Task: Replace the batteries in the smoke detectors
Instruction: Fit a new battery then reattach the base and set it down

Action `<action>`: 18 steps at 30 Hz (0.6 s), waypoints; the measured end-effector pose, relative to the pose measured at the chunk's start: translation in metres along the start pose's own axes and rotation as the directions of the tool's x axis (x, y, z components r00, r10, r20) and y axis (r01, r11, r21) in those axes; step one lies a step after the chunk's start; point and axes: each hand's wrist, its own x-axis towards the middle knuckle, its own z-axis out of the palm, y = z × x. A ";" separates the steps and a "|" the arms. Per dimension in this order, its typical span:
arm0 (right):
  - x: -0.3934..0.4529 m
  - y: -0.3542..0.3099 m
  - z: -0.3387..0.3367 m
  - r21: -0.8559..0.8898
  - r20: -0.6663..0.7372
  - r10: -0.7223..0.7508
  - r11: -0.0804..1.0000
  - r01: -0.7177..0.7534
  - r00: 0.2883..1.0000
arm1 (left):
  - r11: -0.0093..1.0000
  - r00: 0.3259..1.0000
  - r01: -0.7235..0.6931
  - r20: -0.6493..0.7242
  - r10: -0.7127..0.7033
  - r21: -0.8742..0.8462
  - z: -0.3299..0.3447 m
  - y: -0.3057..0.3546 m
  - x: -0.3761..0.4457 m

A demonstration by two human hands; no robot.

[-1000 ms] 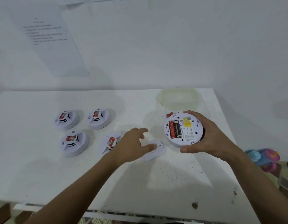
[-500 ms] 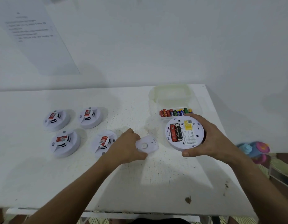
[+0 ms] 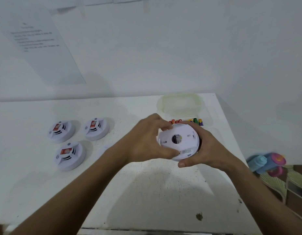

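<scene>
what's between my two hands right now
In the head view, a white smoke detector with its back cover being fitted. The left hand grips the cover; the right hand cups the detector.

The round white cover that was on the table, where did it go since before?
The left hand picked the cover plate up off the table and now presses it onto the smoke detector, hiding its batteries. The right hand kept gripping that detector. Three other detectors stayed put; a fourth is now hidden.
</scene>
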 end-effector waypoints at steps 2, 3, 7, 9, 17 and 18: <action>0.002 -0.002 0.002 -0.009 0.002 -0.021 1.000 0.022 1.000 | 1.000 0.999 -0.005 0.033 0.005 0.005 0.005 0.002 0.003; 0.003 -0.003 0.003 -0.013 -0.001 -0.029 0.999 0.029 1.000 | 1.000 0.999 -0.004 0.033 0.004 0.006 0.006 0.001 0.004; 0.004 -0.003 0.002 0.008 -0.004 -0.040 0.999 0.040 0.999 | 1.000 1.000 -0.015 0.020 0.015 0.022 0.005 -0.004 0.007; 0.003 -0.001 0.002 0.013 0.003 -0.033 0.999 0.033 0.999 | 1.000 1.000 -0.011 0.023 0.011 0.024 0.004 -0.004 0.009; 0.003 -0.003 0.003 -0.034 -0.039 -0.041 0.999 0.040 0.998 | 1.000 0.998 -0.002 0.056 0.001 0.021 0.000 0.001 0.010; 0.003 -0.003 0.003 -0.032 -0.038 -0.044 0.999 0.043 0.998 | 1.000 0.998 0.002 0.056 -0.004 0.023 0.000 0.002 0.010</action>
